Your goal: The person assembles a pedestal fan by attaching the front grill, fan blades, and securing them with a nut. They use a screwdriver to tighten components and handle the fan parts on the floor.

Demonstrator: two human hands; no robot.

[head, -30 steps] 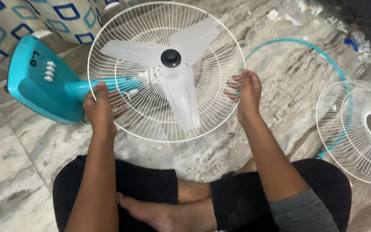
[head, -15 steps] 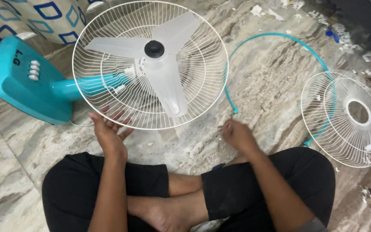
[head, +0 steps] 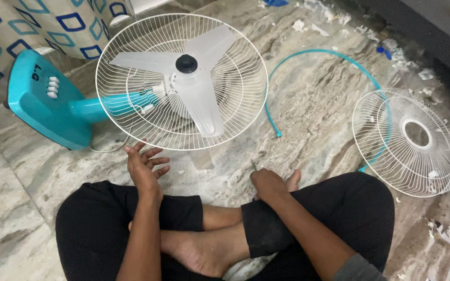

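a person sits cross-legged on a marble floor [head: 319, 119]. the left hand [head: 144, 169] is held up over the floor with its fingers spread wide, and it holds nothing. it is just near of the rim of the back fan guard [head: 131, 122], close to it but not touching. the right hand [head: 268, 184] rests low by the right knee with its fingers curled in. a thin dark thing sticks up at its far edge, but it is too small to tell what it is or if the hand pinches it.

the fan lies on its side in the far middle of the floor. its three white blades [head: 199, 73] and a black round cap [head: 186, 63] sit inside the white wire guard. the teal fan base [head: 42, 104] with white buttons is on the left, by a patterned cloth [head: 37, 23].

a thin teal ring [head: 308, 54] lies open on the floor to the right of the fan. the front fan guard [head: 407, 143], white and round, lies further right, well apart from both hands. small white scraps [head: 391, 47] lie far right on the floor.
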